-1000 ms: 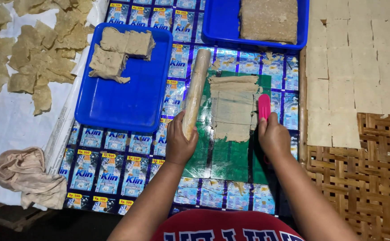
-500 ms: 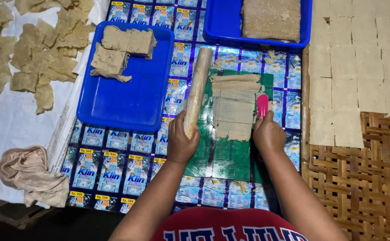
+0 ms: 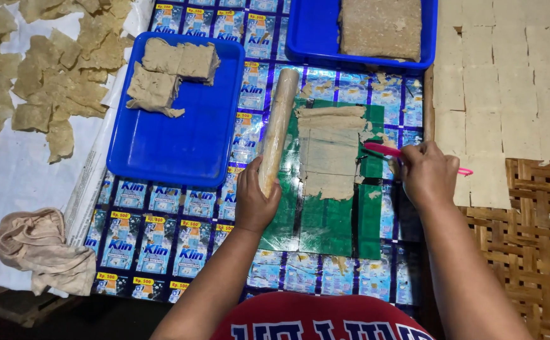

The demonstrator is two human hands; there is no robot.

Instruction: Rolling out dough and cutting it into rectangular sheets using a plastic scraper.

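Note:
A thin beige dough sheet (image 3: 330,151) lies flattened on a green plastic mat (image 3: 328,220). My left hand (image 3: 255,201) grips the lower end of a long wooden rolling pin (image 3: 278,123) lying just left of the sheet. My right hand (image 3: 427,173) holds a pink cutter (image 3: 382,150) sideways, its tip at the sheet's right edge.
A blue tray (image 3: 174,151) with dough lumps (image 3: 168,72) sits to the left, another blue tray (image 3: 313,38) with a big dough slab (image 3: 381,26) behind. Cut squares (image 3: 508,82) cover a woven mat (image 3: 539,239) at right. Dried pieces (image 3: 48,69) and a cloth (image 3: 39,249) lie left.
My right hand has shifted right and turned the pink cutter from upright to sideways, pointing at the sheet's right edge. The left hand and rolling pin stay put.

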